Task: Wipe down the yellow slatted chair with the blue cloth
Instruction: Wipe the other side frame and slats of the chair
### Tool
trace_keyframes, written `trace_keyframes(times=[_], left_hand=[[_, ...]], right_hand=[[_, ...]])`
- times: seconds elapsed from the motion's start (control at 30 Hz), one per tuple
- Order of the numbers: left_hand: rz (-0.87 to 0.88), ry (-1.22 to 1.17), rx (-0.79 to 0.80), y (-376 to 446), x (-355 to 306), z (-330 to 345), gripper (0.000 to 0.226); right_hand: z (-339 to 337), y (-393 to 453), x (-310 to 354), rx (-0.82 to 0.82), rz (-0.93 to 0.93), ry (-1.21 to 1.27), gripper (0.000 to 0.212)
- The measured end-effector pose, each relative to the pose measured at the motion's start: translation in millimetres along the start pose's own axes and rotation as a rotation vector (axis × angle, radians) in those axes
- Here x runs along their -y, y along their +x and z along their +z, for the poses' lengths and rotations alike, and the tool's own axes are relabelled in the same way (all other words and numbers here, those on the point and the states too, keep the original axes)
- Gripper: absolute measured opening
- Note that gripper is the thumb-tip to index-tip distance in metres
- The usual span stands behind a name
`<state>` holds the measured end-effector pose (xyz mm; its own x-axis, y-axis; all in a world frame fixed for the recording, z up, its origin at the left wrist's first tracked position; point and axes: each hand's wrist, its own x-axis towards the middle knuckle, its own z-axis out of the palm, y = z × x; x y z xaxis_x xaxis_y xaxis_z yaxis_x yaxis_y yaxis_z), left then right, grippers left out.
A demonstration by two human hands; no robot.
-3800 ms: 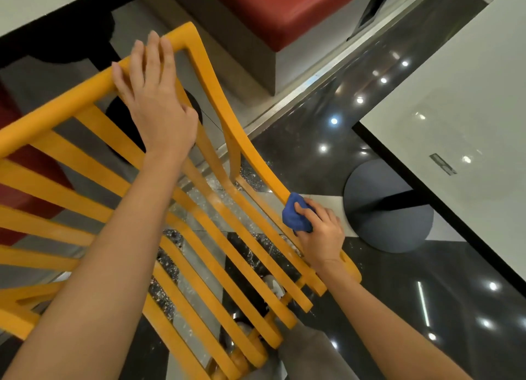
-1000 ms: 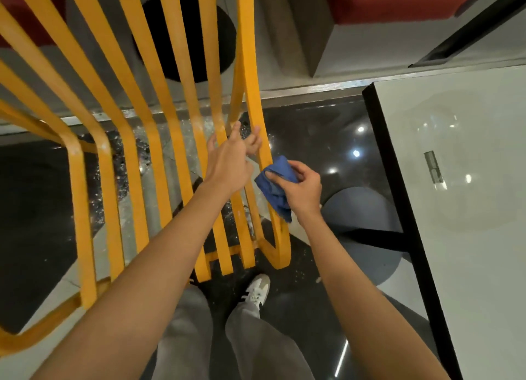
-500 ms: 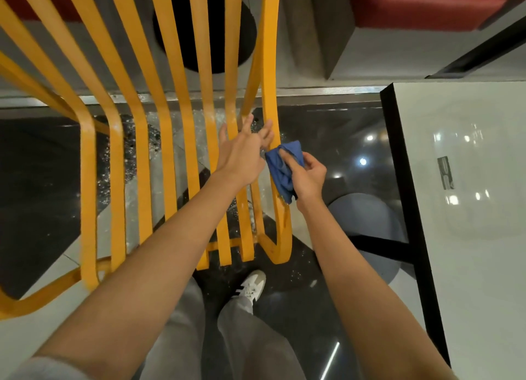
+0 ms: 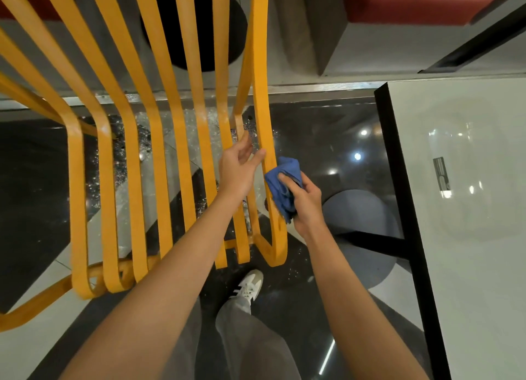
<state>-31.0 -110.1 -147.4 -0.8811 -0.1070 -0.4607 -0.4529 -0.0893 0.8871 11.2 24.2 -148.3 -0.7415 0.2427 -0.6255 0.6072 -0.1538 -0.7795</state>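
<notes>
Change since the earliest frame: the left hand [image 4: 237,170] has left the top rail of the yellow slatted chair [image 4: 159,152] and now grips a slat beside the rightmost rail, close to the right hand [image 4: 304,201]. The chair, first seen lying slantwise, now shows its slats running nearly vertically. The blue cloth [image 4: 283,187], earlier bunched at the fingertips, now hangs longer against the rail.

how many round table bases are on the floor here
2. A black base sits at the top, seen through the slats of the yellow chair. A grey base sits at right, partly under the white table. Others may lie outside the view.
</notes>
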Motion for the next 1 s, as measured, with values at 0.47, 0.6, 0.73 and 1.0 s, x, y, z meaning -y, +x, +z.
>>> trace_keyframes(times=[0.47, 0.6, 0.73, 1.0], left_hand=[[0.087, 0.235, 0.025, 13, -1, 4, 0.043], [0.007, 0.146, 0.051, 21, -1, -3, 0.043], [-0.032, 0.147, 0.04, 22, -2, -3, 0.045], [0.013, 0.333, 0.02, 13, -8, -5, 0.038]], right_hand=[[16, 11, 9, -0.171, -0.177, -0.157, 0.012], [27, 17, 19, -0.191, -0.171, -0.194, 0.017], [15, 7, 15, -0.146, -0.143, -0.233, 0.023], [24, 3, 26, -0.216, -0.185, -0.35, 0.026]])
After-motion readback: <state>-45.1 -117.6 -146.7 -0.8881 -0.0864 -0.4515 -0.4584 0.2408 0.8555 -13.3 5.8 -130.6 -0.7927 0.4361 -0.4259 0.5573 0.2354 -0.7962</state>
